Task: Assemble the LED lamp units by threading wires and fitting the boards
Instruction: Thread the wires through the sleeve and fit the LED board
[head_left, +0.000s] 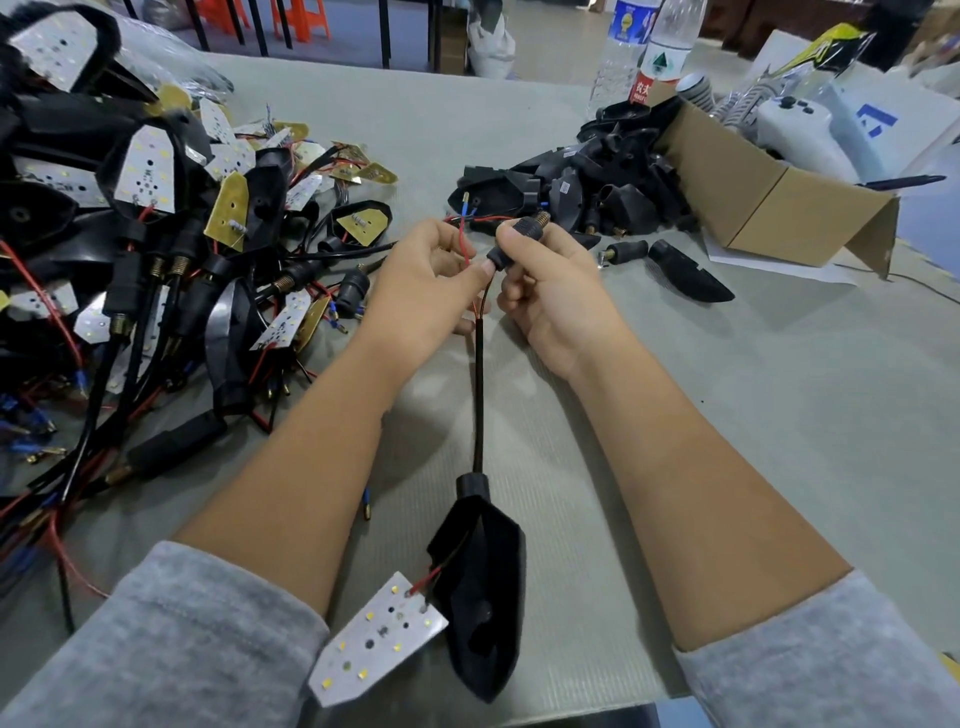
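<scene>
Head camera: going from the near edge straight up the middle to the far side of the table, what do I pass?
LED board → black lamp housing → black sleeved cable → left hand and right hand working the black connector → pile of black housings → water bottles.

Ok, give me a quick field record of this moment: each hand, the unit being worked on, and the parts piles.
left hand: pinches the red wire
right hand: grips the black connector sleeve, threaded brass end pointing away
cable: black, runs from the hands down to the lamp housing
LED board: lies beside the housing, wired to it, not yet fitted
left pile: boards, housings, wires
right pile: black housings beside cardboard box
</scene>
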